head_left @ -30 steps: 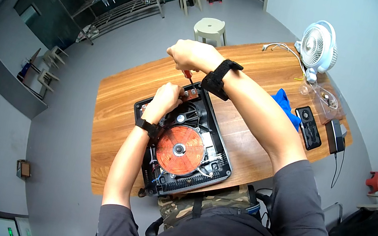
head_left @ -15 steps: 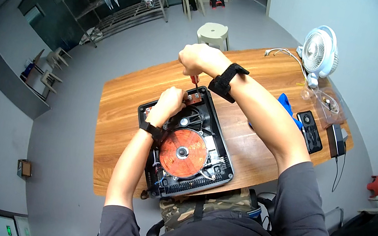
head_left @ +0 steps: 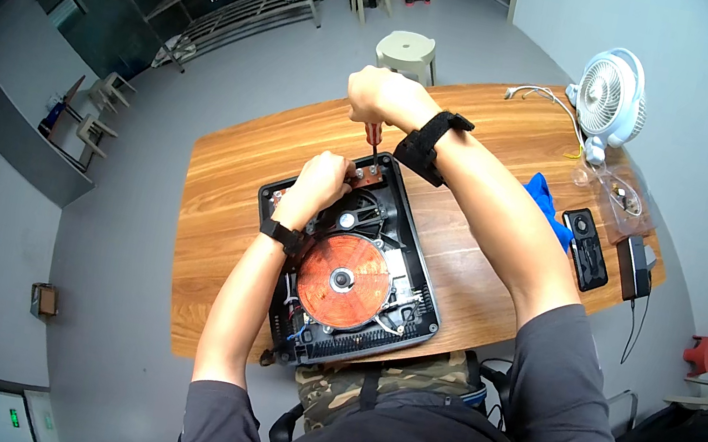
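I look down on a wooden counter (head_left: 239, 172) with an opened induction cooker (head_left: 345, 272) lying on it, its black housing turned at a slant toward me. The copper-coloured coil (head_left: 343, 281) sits in the middle of the housing, with a dark fan (head_left: 361, 219) just beyond it.

My right hand (head_left: 381, 96) is raised over the far end of the cooker, its grip clenched around the top of a screwdriver (head_left: 372, 137). The red handle shows below the fist and the shaft points straight down to a small brown board (head_left: 369, 174) at the cooker's far edge. A black band wraps that wrist.

My left hand (head_left: 319, 182) rests on the cooker just left of the board, fingers curled and touching its left end. I cannot tell whether that grip pinches anything or only steadies the part. This wrist carries a black band too.

To the right on the counter lie a blue cloth (head_left: 542, 202), a black remote-like device (head_left: 586, 248) and a dark adapter (head_left: 635, 268) near the edge. A white fan (head_left: 610, 96) stands at the far right corner with a clear bag (head_left: 611, 186) beside it and a white cable (head_left: 538, 92) trailing off to the left. A pale stool (head_left: 408, 51) stands on the floor beyond the counter.
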{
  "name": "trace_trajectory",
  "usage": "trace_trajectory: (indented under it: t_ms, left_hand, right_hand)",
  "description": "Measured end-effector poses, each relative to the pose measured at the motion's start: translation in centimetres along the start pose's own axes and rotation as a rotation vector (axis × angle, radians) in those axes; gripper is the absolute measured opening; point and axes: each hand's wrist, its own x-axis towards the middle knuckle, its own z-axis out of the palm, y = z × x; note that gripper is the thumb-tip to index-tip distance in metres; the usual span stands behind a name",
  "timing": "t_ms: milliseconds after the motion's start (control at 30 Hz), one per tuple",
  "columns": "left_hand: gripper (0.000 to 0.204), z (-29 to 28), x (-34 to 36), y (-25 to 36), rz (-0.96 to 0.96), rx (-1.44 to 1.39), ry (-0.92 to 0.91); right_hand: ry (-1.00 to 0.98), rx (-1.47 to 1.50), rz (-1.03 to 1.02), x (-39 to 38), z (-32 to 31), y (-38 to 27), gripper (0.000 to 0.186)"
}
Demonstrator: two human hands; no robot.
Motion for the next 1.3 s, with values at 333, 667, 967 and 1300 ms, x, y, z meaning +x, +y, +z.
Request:
trace_trajectory:
  t_ms: [333, 667, 967, 1300]
  left_hand:
    - [0.029, -0.2, 0.1, -0.2, -0.024, -0.036, -0.027]
    - [0.029, -0.4, -0.4, 0.2, -0.034, -0.062, -0.007]
    - [0.036, -4.1, -3.5, -1.2, 0.046, -0.219, -0.041]
    - [0.026, -4.2, -12.9, -5.9, -0.118, -0.156, 0.088]
  right_hand:
    - [0.063, -0.044, 0.045, 0.4, 0.9, -1.1, 0.022]
    - [0.094, -0.043, 0.026, 0.3, 2.1, -1.2, 0.017]
    - [0.08, -0.035, 0.046, -1.5, 2.1, -2.4, 0.018]
    - [0.07, -0.021, -0.058, -3.1, 2.2, -4.1, 0.016]
